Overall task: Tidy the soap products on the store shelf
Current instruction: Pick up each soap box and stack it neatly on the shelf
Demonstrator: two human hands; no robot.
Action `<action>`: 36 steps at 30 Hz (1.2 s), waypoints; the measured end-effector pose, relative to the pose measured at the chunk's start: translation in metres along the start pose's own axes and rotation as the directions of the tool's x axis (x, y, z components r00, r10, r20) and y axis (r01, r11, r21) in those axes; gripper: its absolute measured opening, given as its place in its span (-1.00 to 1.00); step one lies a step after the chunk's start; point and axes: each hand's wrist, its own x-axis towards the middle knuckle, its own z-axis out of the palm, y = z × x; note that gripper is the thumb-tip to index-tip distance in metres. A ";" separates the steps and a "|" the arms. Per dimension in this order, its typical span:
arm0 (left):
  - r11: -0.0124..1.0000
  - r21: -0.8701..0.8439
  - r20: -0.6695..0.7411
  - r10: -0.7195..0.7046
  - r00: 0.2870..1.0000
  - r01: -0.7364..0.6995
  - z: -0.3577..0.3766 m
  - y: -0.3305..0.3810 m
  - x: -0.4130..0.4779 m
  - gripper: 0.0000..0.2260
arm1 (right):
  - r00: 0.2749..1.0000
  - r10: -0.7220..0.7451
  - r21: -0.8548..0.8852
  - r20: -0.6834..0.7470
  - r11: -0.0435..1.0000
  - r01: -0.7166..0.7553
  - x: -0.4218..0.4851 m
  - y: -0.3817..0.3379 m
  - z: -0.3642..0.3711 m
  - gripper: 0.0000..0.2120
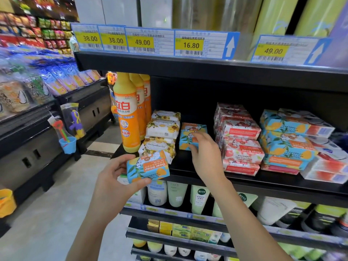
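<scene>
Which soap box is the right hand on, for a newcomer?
On the black shelf below the yellow price tags, look between the cream floral stack and the red stack. One blue box stands alone, pinched by the right hand; its twin is in the left hand.

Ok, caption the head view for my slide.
Left hand holds a blue Goat Soap box in front of the shelf; right hand grips a matching box on it.

Part of blue soap box [188, 129] hidden under right hand [205, 153]. Small print on price tags [191, 44] blurred. Rightmost soap stack [327, 170] cut by frame edge; top-shelf bottles [273, 16] cropped above.
</scene>
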 end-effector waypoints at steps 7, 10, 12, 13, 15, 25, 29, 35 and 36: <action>0.998 -0.005 0.142 0.067 0.988 -0.067 0.017 -0.002 0.002 -0.33 | 0.936 -0.110 0.419 0.334 0.907 -0.042 -0.056 -0.013 -0.047 -0.24; 0.994 -0.027 0.195 0.113 0.974 -0.110 0.030 -0.001 0.004 -0.32 | 0.922 -0.138 0.380 0.362 0.925 -0.010 -0.062 -0.006 -0.051 -0.16; 0.991 -0.044 0.219 0.134 0.966 -0.127 0.040 -0.001 0.006 -0.32 | 0.925 -0.119 0.366 0.361 0.930 -0.023 -0.064 -0.002 -0.055 -0.19; 0.990 -0.042 0.229 0.144 0.963 -0.138 0.044 0.000 0.007 -0.31 | 0.929 -0.111 0.360 0.353 0.933 -0.025 -0.065 0.000 -0.057 -0.22; 0.985 -0.028 0.244 0.173 0.954 -0.171 0.051 0.000 0.008 -0.30 | 0.942 -0.094 0.363 0.321 0.931 -0.031 -0.068 0.004 -0.061 -0.26; 0.892 0.292 0.181 0.304 0.935 -0.346 0.052 -0.022 0.006 -0.44 | 0.990 0.079 0.197 0.117 0.975 -0.101 -0.081 0.015 -0.065 -0.33; 0.806 0.415 0.159 0.392 0.906 -0.422 0.057 -0.037 0.010 -0.53 | 0.993 0.099 0.119 0.070 0.987 -0.106 -0.079 0.013 -0.056 -0.36; 0.795 0.433 0.093 0.430 0.898 -0.425 0.065 -0.046 0.012 -0.66 | 0.990 0.091 -0.029 0.105 0.996 -0.089 -0.072 0.010 -0.041 -0.40; 0.794 0.436 0.092 0.430 0.898 -0.424 0.065 -0.046 0.012 -0.68 | 0.991 0.082 -0.043 0.102 0.996 -0.078 -0.071 0.011 -0.039 -0.43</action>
